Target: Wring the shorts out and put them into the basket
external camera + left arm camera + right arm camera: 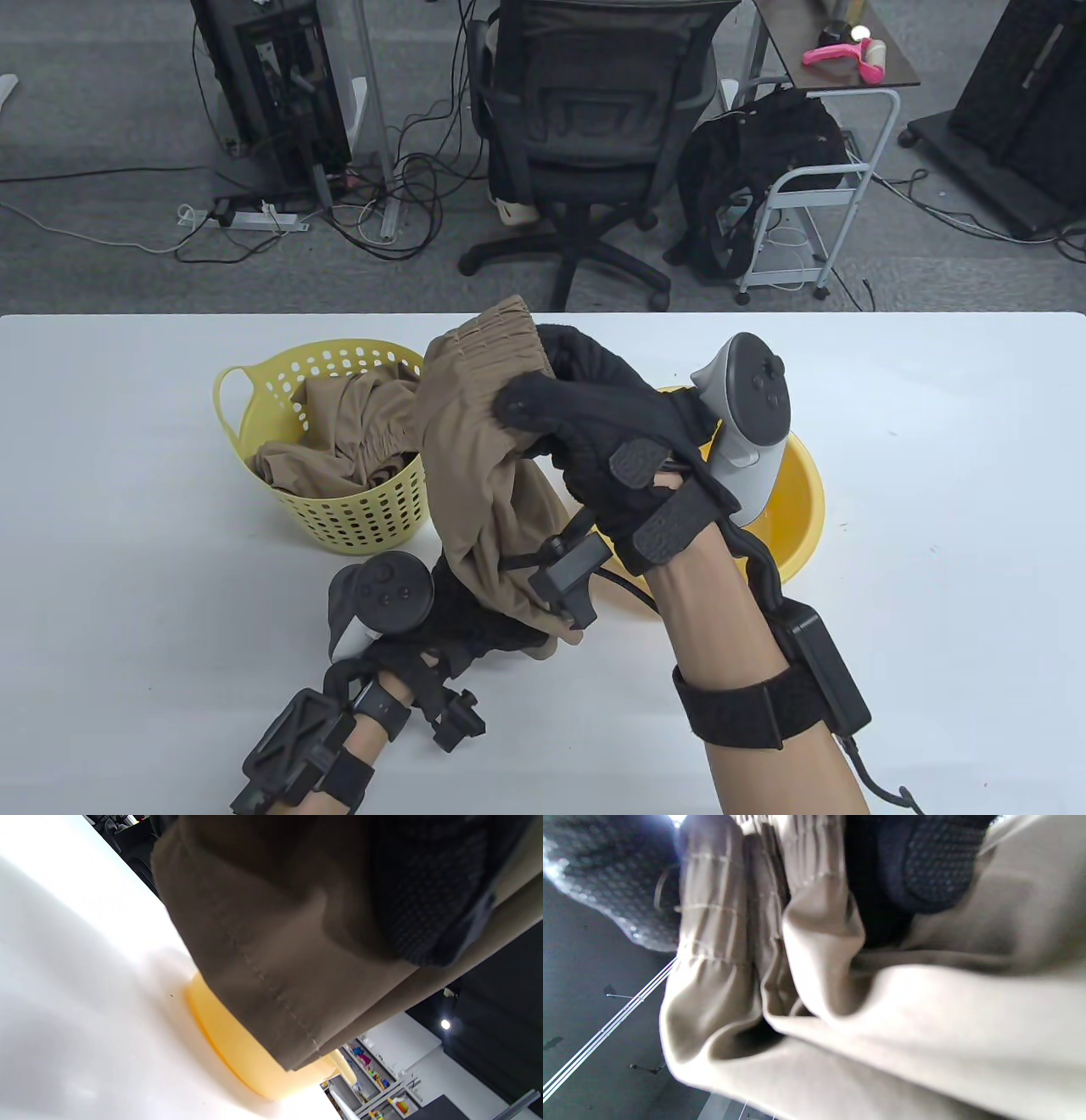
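Table view: my right hand (611,441) is raised above the table (119,509), fingers and thumb curled round the gathered waistband end of the tan shorts (484,475). The cloth hangs down from that grip in a loose column to my left hand (475,624), which is low, close over the tabletop, under the bottom end of the shorts. Most of that hand is covered by fabric; its tracker (373,598) shows just to the left.

Left wrist view: a gloved finger (428,895) lies curled against the hem end of the shorts (263,955), clamped on the cloth. A stitched seam runs along the lower edge. Below it the side of the orange basin (246,1052) sits on the white table.

Right wrist view: fingertips (937,866) pressed into the elastic waistband folds; the shorts (882,1018) fill almost the whole view.

The shorts are held in the air between both hands, over the gap between the yellow basket (356,509) and the orange basin (797,501). The basket stands to the left and already holds another tan garment (339,433). The basin is on the right, partly hidden behind my right hand.
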A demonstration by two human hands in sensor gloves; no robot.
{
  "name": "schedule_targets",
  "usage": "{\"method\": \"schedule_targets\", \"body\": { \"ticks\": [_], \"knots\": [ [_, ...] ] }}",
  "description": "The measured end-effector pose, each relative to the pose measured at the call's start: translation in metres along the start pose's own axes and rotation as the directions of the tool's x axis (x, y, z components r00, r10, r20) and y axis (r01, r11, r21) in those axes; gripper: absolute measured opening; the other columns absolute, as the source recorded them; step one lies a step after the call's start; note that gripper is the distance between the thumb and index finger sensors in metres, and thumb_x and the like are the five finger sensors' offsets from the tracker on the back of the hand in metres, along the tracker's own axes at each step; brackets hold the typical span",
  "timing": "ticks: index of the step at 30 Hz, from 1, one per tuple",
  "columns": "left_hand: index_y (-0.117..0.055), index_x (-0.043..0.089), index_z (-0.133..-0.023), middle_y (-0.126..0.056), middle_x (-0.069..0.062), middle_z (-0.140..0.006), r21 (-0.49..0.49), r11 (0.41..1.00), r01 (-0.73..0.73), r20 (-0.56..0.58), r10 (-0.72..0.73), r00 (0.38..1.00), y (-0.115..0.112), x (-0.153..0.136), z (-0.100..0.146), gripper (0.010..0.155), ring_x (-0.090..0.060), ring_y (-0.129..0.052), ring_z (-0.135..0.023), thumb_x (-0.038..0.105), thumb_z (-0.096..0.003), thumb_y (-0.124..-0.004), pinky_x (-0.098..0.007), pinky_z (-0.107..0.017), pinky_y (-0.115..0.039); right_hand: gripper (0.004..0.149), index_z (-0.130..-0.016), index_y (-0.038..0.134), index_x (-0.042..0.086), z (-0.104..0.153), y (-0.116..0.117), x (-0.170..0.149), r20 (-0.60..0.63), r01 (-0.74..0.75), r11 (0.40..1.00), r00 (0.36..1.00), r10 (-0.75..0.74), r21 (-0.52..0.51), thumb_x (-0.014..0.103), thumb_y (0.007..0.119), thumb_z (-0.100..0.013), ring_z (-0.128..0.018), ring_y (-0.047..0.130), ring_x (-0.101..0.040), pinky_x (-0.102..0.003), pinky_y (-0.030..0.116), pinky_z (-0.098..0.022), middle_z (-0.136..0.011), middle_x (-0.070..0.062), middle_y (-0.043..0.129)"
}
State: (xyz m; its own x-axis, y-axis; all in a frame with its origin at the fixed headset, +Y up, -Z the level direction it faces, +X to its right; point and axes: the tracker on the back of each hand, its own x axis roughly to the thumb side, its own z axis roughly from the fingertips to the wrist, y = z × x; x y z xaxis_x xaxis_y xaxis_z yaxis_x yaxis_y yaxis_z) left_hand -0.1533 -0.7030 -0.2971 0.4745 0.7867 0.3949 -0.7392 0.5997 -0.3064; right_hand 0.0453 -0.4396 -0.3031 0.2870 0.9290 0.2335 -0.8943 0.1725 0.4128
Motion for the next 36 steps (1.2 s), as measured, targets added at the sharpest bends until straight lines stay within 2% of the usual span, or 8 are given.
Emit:
{"method": "schedule_targets", "body": {
  "ticks": [6,10,13,16,19,20,22,36],
  "knots": [
    [-0.025,0.002,-0.113,-0.070,-0.014,-0.109,0.004,0.993,-0.122,-0.018,0.122,0.992,-0.006,-0.003,-0.007,0.124,-0.046,-0.077,-0.104,0.053,-0.0332,-0.105,-0.077,-0.066,-0.051,0.073,-0.093,0.067,0.007,0.001,0.000,-0.004,-0.003,0.014,1.000,1.000,-0.014,-0.005,0.059,0.092,-0.048,-0.063,0.096,-0.034,-0.037,0.087,-0.047,-0.081,-0.012,0.085],
    [-0.043,0.008,-0.111,-0.088,-0.002,-0.091,0.035,0.989,-0.145,-0.007,0.145,0.989,-0.005,-0.002,-0.010,0.104,-0.036,-0.091,-0.092,0.045,-0.0364,-0.106,-0.074,-0.067,-0.054,0.073,-0.093,0.067,0.007,0.003,-0.002,-0.002,0.002,0.009,1.000,1.000,-0.009,-0.009,0.059,0.092,-0.048,-0.063,0.096,-0.034,-0.037,0.087,-0.047,-0.081,-0.012,0.085],
    [-0.049,0.007,-0.109,-0.096,0.003,-0.078,0.063,0.989,-0.136,0.002,0.136,0.991,-0.003,-0.002,-0.009,0.097,-0.030,-0.100,-0.083,0.041,-0.0379,-0.106,-0.072,-0.067,-0.058,0.073,-0.093,0.067,0.007,0.005,-0.005,0.000,0.006,0.012,1.000,1.000,-0.012,-0.014,0.059,0.092,-0.048,-0.063,0.096,-0.034,-0.037,0.087,-0.047,-0.081,-0.012,0.085],
    [-0.053,0.011,-0.108,-0.097,0.002,-0.076,0.066,0.989,-0.135,0.014,0.135,0.991,0.000,-0.002,-0.006,0.086,-0.030,-0.101,-0.080,0.038,-0.0431,-0.103,-0.072,-0.067,-0.058,0.073,-0.093,0.067,0.008,0.007,-0.009,0.001,0.013,0.013,1.000,1.000,-0.013,-0.021,0.059,0.092,-0.048,-0.064,0.096,-0.034,-0.037,0.087,-0.047,-0.081,-0.012,0.085],
    [-0.067,0.021,-0.103,-0.096,0.000,-0.076,0.061,0.991,-0.120,0.024,0.118,0.993,0.003,-0.001,-0.004,0.061,-0.033,-0.099,-0.078,0.034,-0.0503,-0.096,-0.073,-0.067,-0.056,0.073,-0.093,0.067,0.007,0.008,-0.013,0.002,0.015,0.015,1.000,1.000,-0.014,-0.027,0.059,0.092,-0.049,-0.064,0.096,-0.034,-0.037,0.087,-0.047,-0.081,-0.012,0.085],
    [-0.075,0.023,-0.097,-0.095,-0.002,-0.075,0.054,0.992,-0.111,0.021,0.110,0.994,0.004,0.000,-0.004,0.050,-0.034,-0.098,-0.077,0.033,-0.0518,-0.094,-0.074,-0.066,-0.056,0.073,-0.093,0.067,0.008,0.009,-0.014,0.003,0.015,0.014,1.000,1.000,-0.013,-0.028,0.059,0.092,-0.049,-0.064,0.096,-0.034,-0.037,0.087,-0.047,-0.081,-0.012,0.085],
    [-0.083,0.024,-0.089,-0.097,-0.003,-0.073,0.069,0.993,-0.095,0.028,0.094,0.995,0.006,0.000,-0.003,0.039,-0.035,-0.098,-0.075,0.032,-0.0527,-0.092,-0.074,-0.066,-0.057,0.073,-0.093,0.067,0.007,0.010,-0.017,0.003,0.016,0.013,0.999,1.000,-0.013,-0.033,0.059,0.092,-0.049,-0.064,0.096,-0.034,-0.037,0.087,-0.047,-0.081,-0.012,0.085],
    [-0.080,0.018,-0.086,-0.094,-0.003,-0.065,0.013,0.986,0.169,-0.030,-0.168,0.985,0.028,0.001,0.012,0.037,-0.037,-0.095,-0.075,0.037,-0.0543,-0.081,-0.077,-0.063,-0.056,0.073,-0.093,0.067,0.008,0.020,-0.047,0.006,0.015,-0.056,0.994,0.998,0.058,-0.097,0.059,0.092,-0.049,-0.064,0.096,-0.034,-0.037,0.086,-0.047,-0.081,-0.012,0.084]
  ]
}}
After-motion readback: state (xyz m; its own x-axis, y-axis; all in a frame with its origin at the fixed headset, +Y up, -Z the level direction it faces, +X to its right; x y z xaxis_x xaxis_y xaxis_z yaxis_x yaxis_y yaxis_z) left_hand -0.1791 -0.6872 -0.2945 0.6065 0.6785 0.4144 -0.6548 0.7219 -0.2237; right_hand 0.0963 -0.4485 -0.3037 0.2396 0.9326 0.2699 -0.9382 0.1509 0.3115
